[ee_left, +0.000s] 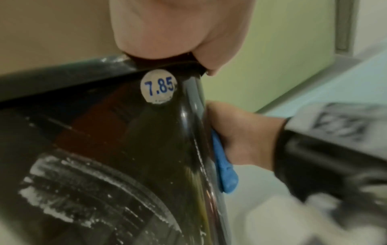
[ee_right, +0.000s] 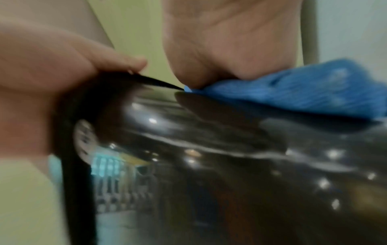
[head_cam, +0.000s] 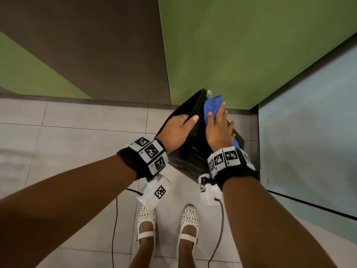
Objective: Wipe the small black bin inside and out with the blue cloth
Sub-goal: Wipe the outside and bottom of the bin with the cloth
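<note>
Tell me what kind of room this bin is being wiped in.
Probably a washroom or some other indoor utility corner: grey tiled floor, green and brown wall panels, a dark skirting strip. No fixtures show, so it's uncertain.

The bin (ee_left: pixel 130 149) under the left hand (head_cam: pixel 178 130) looks like shiny black plastic, smooth, with white scuffs on its bottom. A round paper sticker (ee_left: pixel 158 86) sits just below the left thumb. The cloth (ee_right: pixel 310 92) under the right hand (head_cam: pixel 220 130) is soft, fuzzy and blue. The floor tiles (head_cam: pixel 77 144) look smooth and dull.
</note>
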{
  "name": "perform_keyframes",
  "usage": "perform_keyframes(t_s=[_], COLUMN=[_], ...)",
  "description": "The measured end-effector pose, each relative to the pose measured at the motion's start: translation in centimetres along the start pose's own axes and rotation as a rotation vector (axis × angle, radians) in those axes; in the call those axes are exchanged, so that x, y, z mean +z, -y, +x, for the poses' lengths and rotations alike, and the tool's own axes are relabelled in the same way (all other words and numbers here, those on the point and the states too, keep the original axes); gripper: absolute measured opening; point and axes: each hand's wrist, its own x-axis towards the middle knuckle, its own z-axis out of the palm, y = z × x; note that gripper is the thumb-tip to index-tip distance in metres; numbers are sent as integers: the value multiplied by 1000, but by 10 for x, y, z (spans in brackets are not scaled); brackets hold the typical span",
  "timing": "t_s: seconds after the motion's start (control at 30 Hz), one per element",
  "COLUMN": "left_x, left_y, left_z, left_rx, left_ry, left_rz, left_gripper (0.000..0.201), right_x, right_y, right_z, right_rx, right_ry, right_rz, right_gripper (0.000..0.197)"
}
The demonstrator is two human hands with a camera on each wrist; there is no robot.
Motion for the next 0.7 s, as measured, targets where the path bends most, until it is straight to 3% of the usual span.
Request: perform_keyframes(t_s=[0.2,0.33,0.5,0.7], left_x=[0,1,-5,-8], left_y=[9,10,6,5], left_z=[4,-6,-20,-16], left_rx=[-70,-72,-18,-18], left_ry=[-55,-102,-53,-118], left_rz=[-80,2,33,26], left_gripper=[48,46,43,53], right_x=[23,19,-1,26], right_y=[20,8,-12,15], right_z=[-44,-16,17,-42], right_rx=[-87,-65,26,-206], right_ry=[107,70,10,91], right_rz=[-99,-158,-112,-38], right_gripper=[55,56,54,55])
